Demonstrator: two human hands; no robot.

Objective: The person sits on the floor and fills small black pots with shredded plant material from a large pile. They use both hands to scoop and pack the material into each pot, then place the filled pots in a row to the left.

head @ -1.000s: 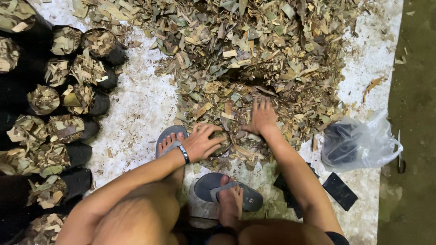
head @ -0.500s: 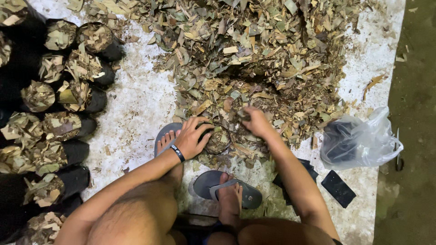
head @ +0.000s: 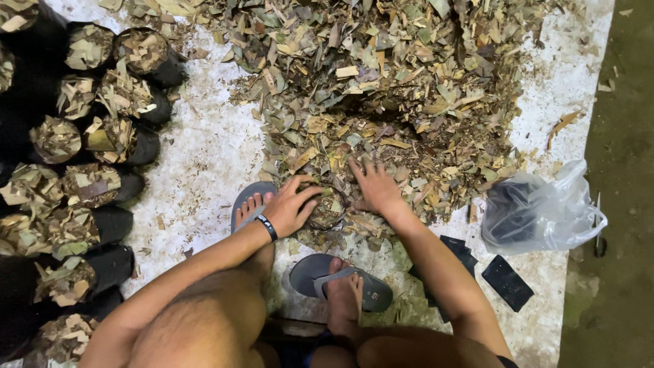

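Both hands at the small black bag, at the near edge of the leaf pile.

I see the left hand (head: 289,208) cupped on the rim of the small black bag (head: 327,210) – its fingers are half curled around it, touching. The right hand (head: 376,189) lies flat just beside the bag, fingers spread wide on the dry leaf pile (head: 381,82). The bag stands between the two hands, full of leaves. Left of the bag, well apart, I see rows of filled black bags (head: 82,177); right of it, a clear plastic bag (head: 545,211).
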